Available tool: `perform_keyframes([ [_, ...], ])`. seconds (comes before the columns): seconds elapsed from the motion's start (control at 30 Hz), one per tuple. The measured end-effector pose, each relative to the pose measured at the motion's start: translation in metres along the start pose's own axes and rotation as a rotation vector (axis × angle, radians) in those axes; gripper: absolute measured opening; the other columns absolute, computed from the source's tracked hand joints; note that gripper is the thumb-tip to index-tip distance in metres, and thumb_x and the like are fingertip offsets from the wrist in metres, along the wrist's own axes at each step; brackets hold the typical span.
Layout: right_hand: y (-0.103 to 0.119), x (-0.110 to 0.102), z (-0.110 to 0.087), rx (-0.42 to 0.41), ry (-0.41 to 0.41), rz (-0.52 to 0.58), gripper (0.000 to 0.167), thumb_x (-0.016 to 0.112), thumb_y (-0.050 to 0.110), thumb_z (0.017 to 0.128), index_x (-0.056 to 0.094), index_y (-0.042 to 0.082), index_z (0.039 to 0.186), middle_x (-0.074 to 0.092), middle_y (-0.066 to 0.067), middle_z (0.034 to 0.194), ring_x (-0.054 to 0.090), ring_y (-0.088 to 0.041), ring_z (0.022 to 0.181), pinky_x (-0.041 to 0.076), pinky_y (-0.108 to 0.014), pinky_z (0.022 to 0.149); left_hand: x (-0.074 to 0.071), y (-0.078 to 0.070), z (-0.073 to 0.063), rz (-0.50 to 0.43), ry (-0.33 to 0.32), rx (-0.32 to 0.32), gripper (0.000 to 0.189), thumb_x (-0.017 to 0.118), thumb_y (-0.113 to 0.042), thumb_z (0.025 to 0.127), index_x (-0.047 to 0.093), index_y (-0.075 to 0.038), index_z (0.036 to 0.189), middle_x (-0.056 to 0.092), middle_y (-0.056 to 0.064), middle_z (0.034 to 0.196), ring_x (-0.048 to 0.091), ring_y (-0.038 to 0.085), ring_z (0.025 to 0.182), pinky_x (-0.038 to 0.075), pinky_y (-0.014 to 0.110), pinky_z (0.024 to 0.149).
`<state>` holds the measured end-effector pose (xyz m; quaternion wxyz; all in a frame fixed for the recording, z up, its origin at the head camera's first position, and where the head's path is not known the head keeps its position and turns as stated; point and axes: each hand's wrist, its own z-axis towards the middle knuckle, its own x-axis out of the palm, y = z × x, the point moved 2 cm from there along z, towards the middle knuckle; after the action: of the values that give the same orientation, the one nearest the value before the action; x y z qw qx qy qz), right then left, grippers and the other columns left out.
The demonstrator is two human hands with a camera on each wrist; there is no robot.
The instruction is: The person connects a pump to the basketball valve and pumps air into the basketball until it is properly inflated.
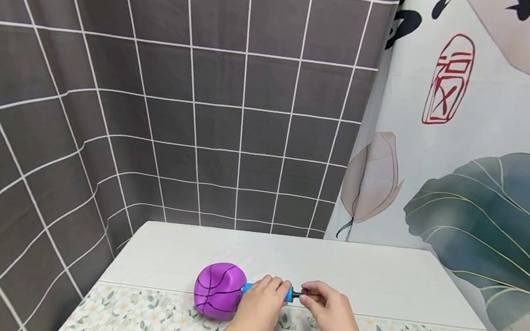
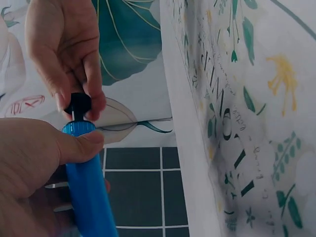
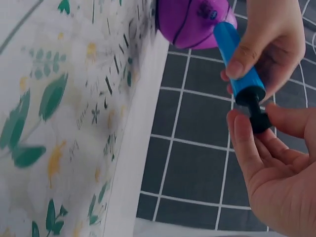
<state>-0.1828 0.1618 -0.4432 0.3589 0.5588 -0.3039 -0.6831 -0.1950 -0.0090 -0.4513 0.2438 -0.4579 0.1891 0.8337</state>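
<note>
The left grip (image 1: 264, 299) clasps the blue pump (image 2: 90, 192) at the purple ball (image 1: 215, 291), seemingly for steadiness, while the right grip (image 1: 331, 306) pinches the black handle (image 2: 79, 102).

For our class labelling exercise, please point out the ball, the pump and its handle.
Ball (image 1: 216, 292), head view, on its purple side.
Pump (image 2: 90, 192), left wrist view, on its blue barrel.
Handle (image 3: 259, 122), right wrist view, on its black end.

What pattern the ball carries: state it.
Thin black lines on purple; the ball shows best in the head view.
</note>
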Motion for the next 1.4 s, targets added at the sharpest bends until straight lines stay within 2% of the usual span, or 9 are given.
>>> perform_keyframes([
  [0.13, -0.006, -0.012, 0.000, 0.042, -0.011, 0.014, 0.019, 0.075, 0.007, 0.089, 0.074, 0.009, 0.108, 0.073, 0.003, 0.093, 0.067, -0.007, 0.079, 0.057, -0.020, 0.068, -0.003, 0.002, 0.000, -0.014, 0.022, -0.048, 0.040, 0.082, -0.027, 0.083, 0.068, -0.015, 0.118, 0.066, -0.003, 0.102, 0.061, 0.012, 0.092, 0.056, 0.026, 0.085],
  [0.3, -0.019, -0.037, 0.000, 0.098, -0.027, 0.020, 0.024, 0.075, 0.009, 0.090, 0.073, 0.008, 0.114, 0.074, -0.001, 0.101, 0.068, -0.008, 0.084, 0.058, -0.020, 0.072, -0.006, 0.004, 0.000, -0.018, 0.056, -0.107, 0.037, 0.081, -0.023, 0.084, 0.068, -0.014, 0.117, 0.065, -0.001, 0.100, 0.061, 0.014, 0.094, 0.056, 0.028, 0.085],
  [0.47, -0.030, -0.060, -0.002, 0.120, -0.020, 0.018, 0.030, 0.074, 0.014, 0.092, 0.071, 0.008, 0.120, 0.073, -0.006, 0.113, 0.069, -0.008, 0.092, 0.058, -0.019, 0.077, -0.006, 0.005, 0.000, -0.011, 0.049, -0.119, 0.036, 0.081, -0.021, 0.083, 0.067, -0.014, 0.115, 0.065, -0.001, 0.099, 0.061, 0.015, 0.093, 0.057, 0.029, 0.085],
  [0.63, -0.031, -0.067, -0.002, 0.125, -0.029, 0.018, 0.032, 0.075, 0.018, 0.092, 0.071, 0.009, 0.122, 0.073, -0.007, 0.117, 0.070, -0.007, 0.095, 0.058, -0.018, 0.080, -0.005, 0.005, 0.000, 0.011, 0.023, -0.097, 0.037, 0.082, -0.020, 0.083, 0.068, -0.013, 0.116, 0.067, 0.000, 0.099, 0.062, 0.016, 0.091, 0.058, 0.031, 0.085],
  [0.8, -0.025, -0.058, 0.000, 0.091, -0.047, 0.040, 0.030, 0.075, 0.014, 0.091, 0.072, 0.008, 0.120, 0.074, -0.009, 0.115, 0.071, -0.008, 0.094, 0.058, -0.018, 0.079, -0.005, 0.004, 0.002, 0.035, 0.018, -0.086, 0.038, 0.082, -0.021, 0.083, 0.068, -0.011, 0.118, 0.068, 0.001, 0.101, 0.063, 0.016, 0.091, 0.058, 0.031, 0.084],
  [1.03, -0.012, -0.028, 0.001, 0.044, -0.063, 0.049, 0.024, 0.077, 0.006, 0.087, 0.076, 0.009, 0.110, 0.076, -0.004, 0.103, 0.072, -0.008, 0.085, 0.059, -0.018, 0.074, -0.003, -0.001, 0.004, 0.022, 0.066, -0.080, 0.042, 0.084, -0.021, 0.082, 0.069, -0.010, 0.120, 0.069, 0.003, 0.104, 0.064, 0.018, 0.094, 0.059, 0.032, 0.086],
  [1.23, -0.004, -0.006, 0.002, 0.003, -0.039, 0.054, 0.023, 0.079, 0.006, 0.085, 0.076, 0.010, 0.107, 0.076, -0.001, 0.097, 0.071, -0.007, 0.081, 0.058, -0.016, 0.070, -0.002, -0.006, 0.005, 0.042, 0.062, -0.059, 0.038, 0.083, -0.025, 0.084, 0.070, -0.010, 0.118, 0.070, 0.002, 0.103, 0.064, 0.017, 0.092, 0.059, 0.030, 0.084],
  [1.4, -0.001, 0.001, 0.001, -0.042, -0.023, 0.059, 0.024, 0.079, 0.008, 0.085, 0.075, 0.007, 0.108, 0.076, -0.004, 0.097, 0.072, -0.009, 0.081, 0.058, -0.016, 0.069, -0.002, -0.007, 0.005, 0.025, 0.065, -0.060, 0.037, 0.082, -0.026, 0.086, 0.070, -0.011, 0.118, 0.069, 0.001, 0.103, 0.063, 0.016, 0.092, 0.059, 0.030, 0.084],
])
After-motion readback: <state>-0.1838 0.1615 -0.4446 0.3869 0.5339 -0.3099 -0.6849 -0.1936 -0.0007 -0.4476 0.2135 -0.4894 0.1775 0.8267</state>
